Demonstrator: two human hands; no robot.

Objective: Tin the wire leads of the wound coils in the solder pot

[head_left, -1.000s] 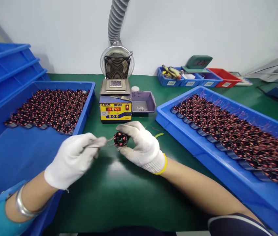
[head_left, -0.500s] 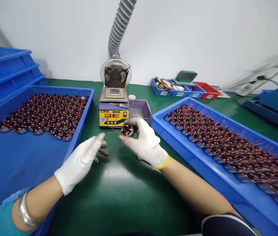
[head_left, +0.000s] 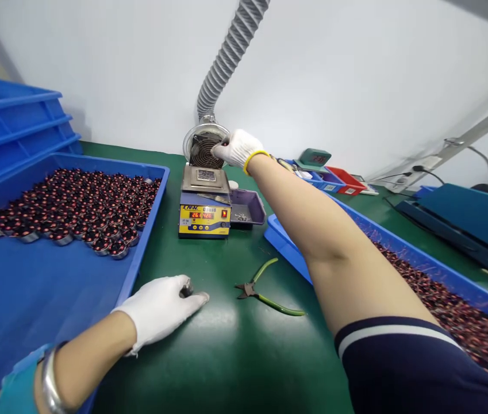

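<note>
- Since half a second ago: right hand (head_left: 240,150) went from in front of the solder pot (head_left: 204,221) up to the fume hood grille (head_left: 204,152); left hand (head_left: 166,307) dropped low over the bench. Side cutters (head_left: 248,289) now uncovered.
- Right fingers: pinched together on a dark, reddish part, apparently the wound stator (head_left: 225,140); mostly hidden by the glove.
- Left fingers: loosely curled, thumb apart, nothing visible in them. Tips smudged dark.
- Stator sits up and right of the solder bath (head_left: 206,175), against the grille's edge. Can't tell height or depth. Fingertip grip probably keeps the glove off the heat; grille behind presumably for fumes.
- Stator look: just black with a red glint; leads not discernible.
- Cutters lie handles splayed between the hands, likely parked for quick pickup.
- Purple bin (head_left: 250,198) right beside the pot, small shiny bits inside.
- Left tray (head_left: 45,287): stators packed at the far end, no long leads showing.
- Right tray (head_left: 284,244): stators with long leads, partly behind the forearm.
</note>
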